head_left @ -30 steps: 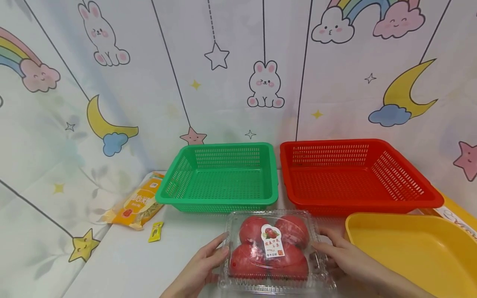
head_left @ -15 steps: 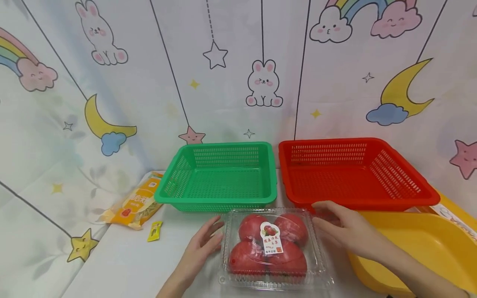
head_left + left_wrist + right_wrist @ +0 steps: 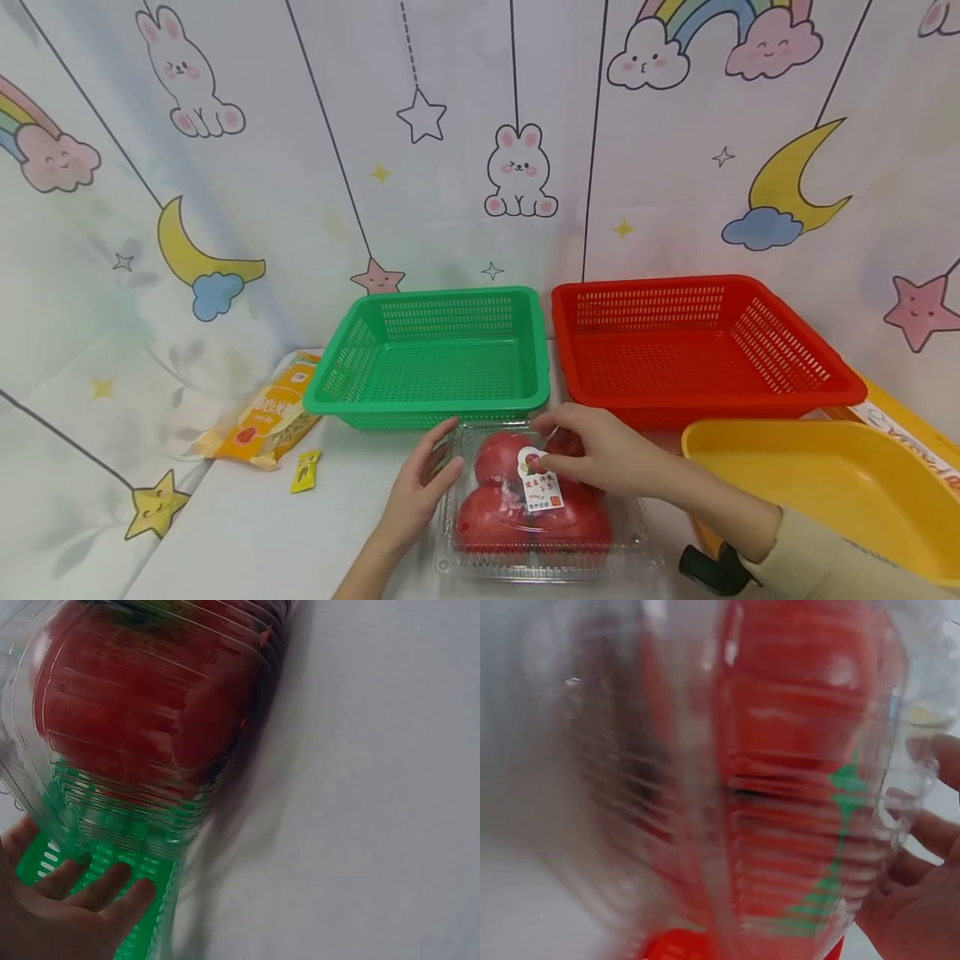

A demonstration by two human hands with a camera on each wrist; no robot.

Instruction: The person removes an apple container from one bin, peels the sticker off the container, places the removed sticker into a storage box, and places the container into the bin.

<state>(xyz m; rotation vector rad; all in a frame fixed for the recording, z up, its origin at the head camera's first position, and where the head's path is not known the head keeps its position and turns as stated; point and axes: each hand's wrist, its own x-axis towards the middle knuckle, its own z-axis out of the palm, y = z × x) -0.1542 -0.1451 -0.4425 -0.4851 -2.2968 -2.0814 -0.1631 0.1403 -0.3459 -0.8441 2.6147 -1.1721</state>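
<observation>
While the head view shows the left hand [image 3: 416,493] loosely spread beside the clear box [image 3: 536,521], seemingly guarding it, and the right hand [image 3: 603,446] arched over its top, neither apparently gripping, the left wrist view puts its ribbed side by the fingertips [image 3: 144,891], the right wrist view blurred, glossy red fruit [image 3: 799,697] inside.
</observation>
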